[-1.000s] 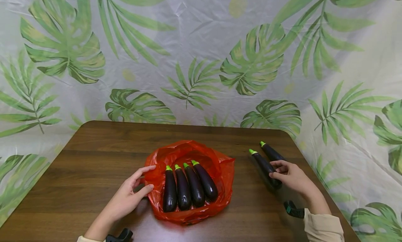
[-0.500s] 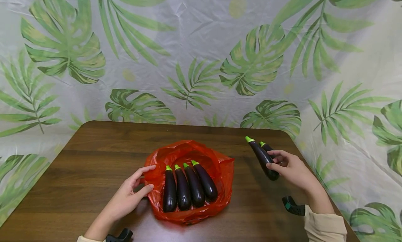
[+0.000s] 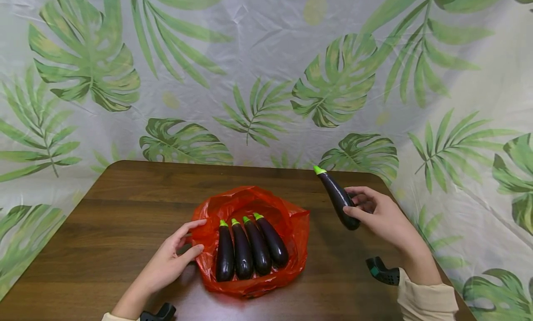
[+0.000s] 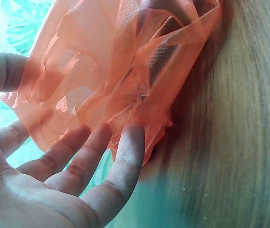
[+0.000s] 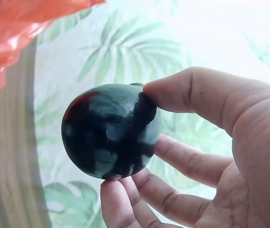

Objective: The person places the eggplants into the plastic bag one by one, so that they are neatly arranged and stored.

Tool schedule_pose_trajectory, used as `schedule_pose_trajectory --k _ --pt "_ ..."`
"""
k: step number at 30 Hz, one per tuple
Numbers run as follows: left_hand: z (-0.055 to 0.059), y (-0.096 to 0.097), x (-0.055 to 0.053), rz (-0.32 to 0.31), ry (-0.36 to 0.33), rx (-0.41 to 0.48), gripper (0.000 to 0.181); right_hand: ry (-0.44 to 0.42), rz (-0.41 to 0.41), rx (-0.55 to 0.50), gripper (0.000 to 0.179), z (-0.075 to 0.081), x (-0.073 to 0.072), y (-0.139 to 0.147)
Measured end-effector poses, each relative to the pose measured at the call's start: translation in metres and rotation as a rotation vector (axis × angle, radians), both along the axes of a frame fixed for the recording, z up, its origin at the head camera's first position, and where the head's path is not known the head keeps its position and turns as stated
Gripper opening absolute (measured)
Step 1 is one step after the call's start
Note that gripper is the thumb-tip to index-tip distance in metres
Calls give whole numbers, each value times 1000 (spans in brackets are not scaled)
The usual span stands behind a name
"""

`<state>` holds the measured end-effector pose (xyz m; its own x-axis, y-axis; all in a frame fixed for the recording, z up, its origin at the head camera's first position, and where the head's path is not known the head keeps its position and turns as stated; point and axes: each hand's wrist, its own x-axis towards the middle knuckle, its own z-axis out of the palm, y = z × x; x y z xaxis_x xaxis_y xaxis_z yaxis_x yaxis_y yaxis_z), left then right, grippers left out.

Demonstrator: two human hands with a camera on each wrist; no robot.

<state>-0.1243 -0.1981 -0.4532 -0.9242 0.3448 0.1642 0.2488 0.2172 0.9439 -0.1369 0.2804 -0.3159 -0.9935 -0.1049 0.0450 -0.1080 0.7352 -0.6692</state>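
Note:
My right hand (image 3: 381, 212) grips a glossy dark eggplant (image 3: 336, 198) with a green stem, lifted above the table's right side. In the right wrist view, thumb and fingers hold the eggplant's (image 5: 109, 133) rounded end. My left hand (image 3: 166, 261) holds the left rim of a red plastic bag (image 3: 297, 233), which lies open on the table. Close up, the thin bag (image 4: 97, 47) passes between the thumb side and the other fingers (image 4: 130, 147). Several eggplants (image 3: 251, 249) lie side by side in the bag, stems pointing away. The other loose eggplant is hidden behind my right hand.
The brown wooden table (image 3: 137, 200) has rounded far corners. A leaf-patterned cloth (image 3: 266, 57) hangs behind it and along the right side. Black devices (image 3: 383, 271) are worn on both wrists.
My right hand has lifted the eggplant off the table and moved it up and slightly left. The second loose eggplant has gone out of sight behind the hand. The left hand and bag stay still.

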Motion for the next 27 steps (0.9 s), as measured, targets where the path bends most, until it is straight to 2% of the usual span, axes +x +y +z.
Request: schedule_pose_trajectory --k 15,27 --pt "1 0 0 -6 -8 12 52 35 37 -28 53 21 3 -36" --pt "1 0 0 -2 1 5 51 61 83 -23 48 25 6 -76"
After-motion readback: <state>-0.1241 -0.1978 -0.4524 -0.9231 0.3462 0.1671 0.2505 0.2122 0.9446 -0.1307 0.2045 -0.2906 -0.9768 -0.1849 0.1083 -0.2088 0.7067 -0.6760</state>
